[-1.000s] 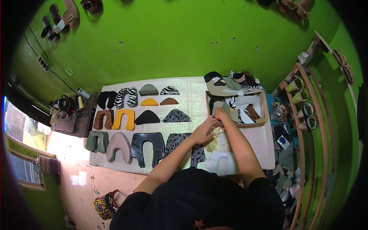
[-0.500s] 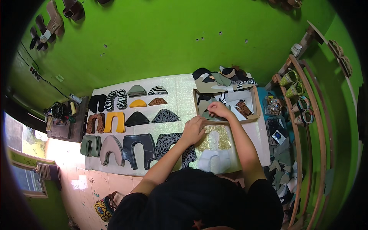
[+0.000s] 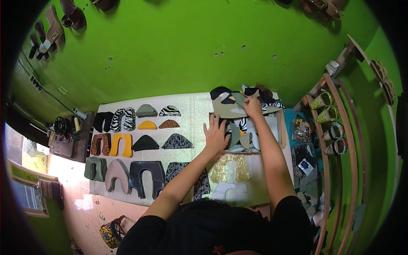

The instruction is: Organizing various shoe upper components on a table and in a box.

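Observation:
My left hand (image 3: 216, 135) lies with its fingers spread over the left side of a shallow cardboard box (image 3: 281, 127). Inside the box are loose cut scraps, among them a grey-green piece (image 3: 245, 140) and zebra-striped bits. Beyond the box's far edge, my right hand (image 3: 253, 107) reaches into a heap of offcuts resting on a beige sheet (image 3: 226, 109). Its fingers are closed at the edge of a grey-green scrap (image 3: 239, 99); the fingertips are partly hidden.
Rows of cut shapes cover the table's left, including a yellow U-shaped piece (image 3: 121, 145) and black half-rounds (image 3: 145, 143). Gold glitter (image 3: 231, 168) and white pieces (image 3: 230, 191) lie before the box. A wooden rack (image 3: 340, 106) with sandals stands right.
My right hand has moved from inside the box to the heap behind it. My left hand has shifted onto the box's left side, fingers spreading. The view has tilted slightly upward.

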Demonstrator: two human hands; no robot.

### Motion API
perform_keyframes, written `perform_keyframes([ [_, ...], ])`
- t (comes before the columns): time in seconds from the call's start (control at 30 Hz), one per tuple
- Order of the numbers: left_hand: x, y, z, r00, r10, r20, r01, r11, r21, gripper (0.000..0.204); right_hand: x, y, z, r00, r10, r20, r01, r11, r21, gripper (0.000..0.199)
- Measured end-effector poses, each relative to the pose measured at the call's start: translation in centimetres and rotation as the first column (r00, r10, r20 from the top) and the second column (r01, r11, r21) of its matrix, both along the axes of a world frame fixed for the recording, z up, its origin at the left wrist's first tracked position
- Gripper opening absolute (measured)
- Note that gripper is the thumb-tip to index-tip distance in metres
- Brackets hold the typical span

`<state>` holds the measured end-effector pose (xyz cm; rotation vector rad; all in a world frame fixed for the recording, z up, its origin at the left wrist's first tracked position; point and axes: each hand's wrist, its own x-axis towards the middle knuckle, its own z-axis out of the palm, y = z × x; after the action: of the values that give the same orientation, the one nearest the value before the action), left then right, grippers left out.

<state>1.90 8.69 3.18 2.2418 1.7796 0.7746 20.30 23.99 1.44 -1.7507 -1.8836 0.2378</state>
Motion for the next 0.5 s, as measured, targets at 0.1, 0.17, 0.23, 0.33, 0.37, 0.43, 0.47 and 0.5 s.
perform_keyframes([
  [0.1, -0.4, 0.4, -1.3, 0.996, 0.051, -0.076, -0.053, 0.998, -0.017, 0.059, -2.3, 0.1, 0.9, 0.988, -0.015, 0.154, 0.048, 0.976, -0.213, 0.033],
  [0.17, -0.3, 0.4, -1.6, 0.996, 0.041, -0.073, -0.042, 0.999, -0.019, 0.06, -2.8, 0.7, 0.5, 0.957, -0.071, 0.28, 0.157, 0.942, -0.297, 0.046],
  [0.23, -0.1, 0.3, -0.6, 0.998, 0.028, -0.06, -0.035, 0.994, -0.108, 0.059, -3.0, 1.4, 0.0, 0.943, -0.099, 0.317, 0.196, 0.936, -0.293, 0.044],
  [0.33, -0.2, 0.4, -0.7, 0.999, 0.028, -0.025, -0.03, 0.995, -0.091, 0.057, -3.3, 2.7, -1.2, 0.91, -0.144, 0.389, 0.253, 0.935, -0.247, 0.042],
  [0.37, -0.2, 0.6, -0.7, 0.999, 0.03, -0.023, -0.032, 0.995, -0.091, 0.057, -3.3, 3.1, -1.6, 0.892, -0.166, 0.421, 0.273, 0.94, -0.207, 0.042],
  [0.43, -0.2, 0.6, -0.6, 0.999, 0.026, 0.022, -0.024, 0.997, -0.077, 0.054, -2.8, 4.5, -1.8, 0.912, -0.129, 0.39, 0.246, 0.931, -0.268, 0.033],
  [0.47, -0.1, 0.6, -0.6, 0.999, 0.024, 0.026, -0.022, 0.997, -0.08, 0.054, -2.1, 4.8, -1.8, 0.929, -0.099, 0.357, 0.223, 0.919, -0.325, 0.025],
  [0.5, -0.2, 0.7, -0.7, 0.999, 0.024, 0.029, -0.022, 0.997, -0.076, 0.053, -1.6, 4.8, -1.6, 0.929, -0.095, 0.358, 0.22, 0.92, -0.326, 0.025],
])
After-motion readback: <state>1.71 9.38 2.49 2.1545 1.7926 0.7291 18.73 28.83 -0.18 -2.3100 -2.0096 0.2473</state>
